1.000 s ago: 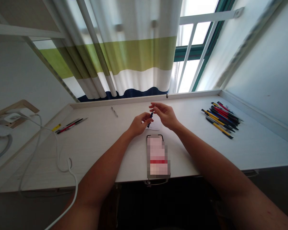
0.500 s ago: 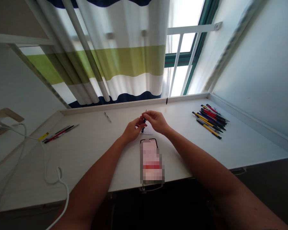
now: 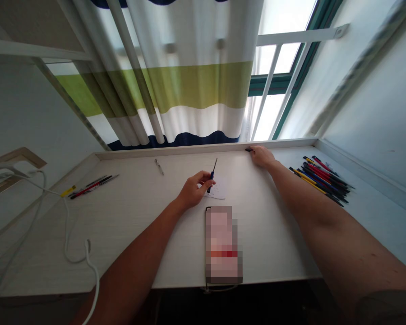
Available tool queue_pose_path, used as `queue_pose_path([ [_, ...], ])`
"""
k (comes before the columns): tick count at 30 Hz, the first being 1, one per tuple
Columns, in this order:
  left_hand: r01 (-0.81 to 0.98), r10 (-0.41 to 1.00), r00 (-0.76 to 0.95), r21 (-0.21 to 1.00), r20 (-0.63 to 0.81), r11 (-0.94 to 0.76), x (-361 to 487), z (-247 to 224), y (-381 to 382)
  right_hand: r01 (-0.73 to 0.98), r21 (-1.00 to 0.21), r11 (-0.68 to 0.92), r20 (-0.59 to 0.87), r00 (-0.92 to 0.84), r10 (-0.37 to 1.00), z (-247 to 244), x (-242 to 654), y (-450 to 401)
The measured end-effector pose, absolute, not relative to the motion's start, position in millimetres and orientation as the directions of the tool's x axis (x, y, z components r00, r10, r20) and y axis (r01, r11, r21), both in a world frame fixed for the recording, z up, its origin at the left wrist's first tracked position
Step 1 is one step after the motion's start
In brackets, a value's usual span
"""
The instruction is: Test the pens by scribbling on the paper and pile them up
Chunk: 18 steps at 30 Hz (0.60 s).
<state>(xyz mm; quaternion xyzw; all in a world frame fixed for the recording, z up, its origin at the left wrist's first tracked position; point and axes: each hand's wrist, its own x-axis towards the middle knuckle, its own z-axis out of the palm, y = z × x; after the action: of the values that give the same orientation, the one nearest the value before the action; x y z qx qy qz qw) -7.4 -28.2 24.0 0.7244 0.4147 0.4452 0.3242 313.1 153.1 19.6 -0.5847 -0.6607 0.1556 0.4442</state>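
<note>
My left hand (image 3: 196, 188) is closed around a blue pen barrel (image 3: 212, 175), held tilted over the middle of the desk. A thin dark rod like a refill sticks up out of the barrel. At the desk's back ledge, my right hand (image 3: 262, 156) has its fingertips closed on a small dark pen piece (image 3: 248, 150), with only its end showing. Beneath my left hand lies a white paper slip (image 3: 219, 194) with small marks. A phone (image 3: 222, 243), its screen blurred out, lies nearer the front edge.
To the right lies a pile of several pens (image 3: 325, 178), partly behind my right forearm. A lone pen (image 3: 159, 167) rests at back left. More pens (image 3: 93, 186) lie far left beside a white cable (image 3: 66, 230). A raised ledge (image 3: 176, 150) borders the desk's back.
My right hand has left the blue pen and reached right to the back ledge, onto the dark piece that stood there. My left hand keeps the pen. The view has shifted.
</note>
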Motion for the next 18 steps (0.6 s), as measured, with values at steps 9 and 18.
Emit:
queue_pose_path([
  [9,0.312,0.886,0.271,0.837,0.376,-0.450,-8,21,-26,0.661,-0.688,0.299,0.371,-0.033,0.928,17,303,171],
  [18,0.284,0.869,0.314,0.836,0.382,-0.470,1,23,-34,0.020,-0.891,0.454,0.437,-0.233,0.869,71,220,28],
])
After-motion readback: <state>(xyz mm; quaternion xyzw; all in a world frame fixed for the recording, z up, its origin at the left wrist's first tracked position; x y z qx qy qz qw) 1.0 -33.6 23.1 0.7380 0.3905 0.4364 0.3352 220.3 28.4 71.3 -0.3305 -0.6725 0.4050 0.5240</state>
